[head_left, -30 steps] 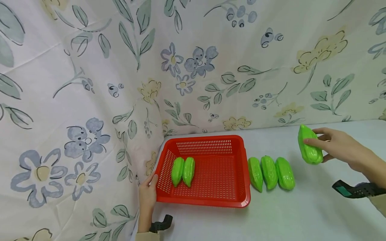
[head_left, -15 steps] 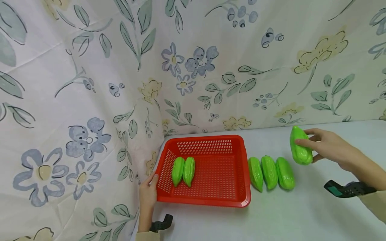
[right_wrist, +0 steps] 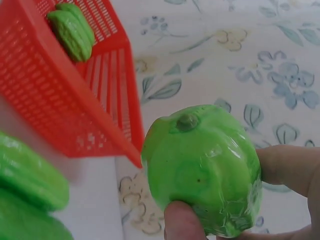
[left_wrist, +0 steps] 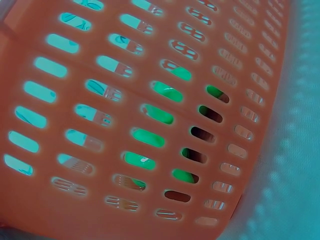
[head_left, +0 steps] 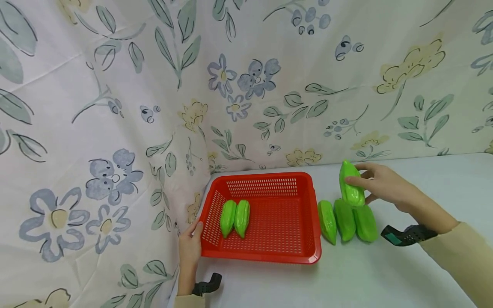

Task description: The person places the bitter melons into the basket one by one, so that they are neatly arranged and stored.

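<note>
My right hand holds a glossy green star fruit in the air, thumb on its near side, fingers behind. In the right wrist view its stem end faces the camera, between thumb and fingers. Below, a row of three similar star fruits lies on the table, and the held one overlaps the tops of two of them in the head view. A red plastic basket stands left of the row with two star fruits side by side toward its left end. The basket's left rim is gripped by my left hand near the front corner.
The white table carries everything. Floral cloth hangs behind and along the left side, close to the basket. The slotted basket wall fills most of the left wrist view, with green fruit showing through its holes.
My right hand has carried the star fruit leftward, from right of the row to above it. My left hand and the basket have stayed in place.
</note>
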Demonstrator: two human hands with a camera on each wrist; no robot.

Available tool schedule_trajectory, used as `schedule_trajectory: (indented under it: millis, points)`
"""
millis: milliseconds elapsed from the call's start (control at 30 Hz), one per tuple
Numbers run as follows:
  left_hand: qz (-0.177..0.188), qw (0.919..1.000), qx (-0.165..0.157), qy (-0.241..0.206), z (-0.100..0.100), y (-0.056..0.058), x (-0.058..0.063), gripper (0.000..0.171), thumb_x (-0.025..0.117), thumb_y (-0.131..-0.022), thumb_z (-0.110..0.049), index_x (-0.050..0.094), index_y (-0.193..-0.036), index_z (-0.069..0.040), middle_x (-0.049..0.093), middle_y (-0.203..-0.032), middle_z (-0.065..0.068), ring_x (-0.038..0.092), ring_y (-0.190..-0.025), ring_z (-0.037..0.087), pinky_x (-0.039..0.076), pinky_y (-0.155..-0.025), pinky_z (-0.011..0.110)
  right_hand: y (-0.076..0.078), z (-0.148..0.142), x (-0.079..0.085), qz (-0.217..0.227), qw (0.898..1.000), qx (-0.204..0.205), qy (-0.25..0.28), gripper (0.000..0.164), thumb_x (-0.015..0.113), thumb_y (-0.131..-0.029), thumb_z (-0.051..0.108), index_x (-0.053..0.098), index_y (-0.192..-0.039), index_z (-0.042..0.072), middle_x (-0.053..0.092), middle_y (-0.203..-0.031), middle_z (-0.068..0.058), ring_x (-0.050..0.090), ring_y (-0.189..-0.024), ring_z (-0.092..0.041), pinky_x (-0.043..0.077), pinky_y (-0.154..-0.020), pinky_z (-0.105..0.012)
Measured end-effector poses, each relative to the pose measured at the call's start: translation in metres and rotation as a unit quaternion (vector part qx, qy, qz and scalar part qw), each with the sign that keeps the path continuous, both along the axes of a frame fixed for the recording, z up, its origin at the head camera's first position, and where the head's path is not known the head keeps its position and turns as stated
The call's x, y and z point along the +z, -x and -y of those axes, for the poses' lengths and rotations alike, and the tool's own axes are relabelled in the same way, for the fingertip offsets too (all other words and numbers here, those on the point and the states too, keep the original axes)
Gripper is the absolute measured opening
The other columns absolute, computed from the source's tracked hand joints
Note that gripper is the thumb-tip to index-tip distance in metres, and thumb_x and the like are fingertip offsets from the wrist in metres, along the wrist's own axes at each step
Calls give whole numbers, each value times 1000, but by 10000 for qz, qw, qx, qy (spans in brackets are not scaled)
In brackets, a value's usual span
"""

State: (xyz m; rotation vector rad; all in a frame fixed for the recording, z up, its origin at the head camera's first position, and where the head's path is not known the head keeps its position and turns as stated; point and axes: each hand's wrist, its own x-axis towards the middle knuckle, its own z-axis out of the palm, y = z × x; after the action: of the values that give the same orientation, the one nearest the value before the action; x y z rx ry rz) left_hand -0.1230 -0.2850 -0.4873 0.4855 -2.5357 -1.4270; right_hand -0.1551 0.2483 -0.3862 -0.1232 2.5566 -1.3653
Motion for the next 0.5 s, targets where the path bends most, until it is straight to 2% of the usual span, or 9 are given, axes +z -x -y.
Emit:
schedule_trajectory:
  millis: [233,367,500]
  points:
    - [15,9999,31,-95,2,-1,-2,53,53,-108,-44,57,-150,-12,69,-126,25,72,-82,28,64,-69,37,10,36,3,6,9997,184,174,85,64,-103,42,26,-157,-12,55,-131,-35,70,-85,-21,64,-71,-40]
    - [60,9999,24,-160,3,0,-3,54,54,-107,-45,57,-151,-14,70,-122,24,72,-78,26,62,-65,32,13,50,5,92,9991,280,306,88,64,-102,43,24,-158,-12,53,-134,-35,71,-87,-22,65,-72,-42]
    - [-14,10000,12,-36,4,3,-3,55,54,-107,-46,58,-149,-12,70,-119,24,69,-76,24,58,-62,27,17,63,8,176,9983,333,454,89,66,-102,44,23,-159,-9,52,-136,-35,71,-90,-22,65,-74,-44]
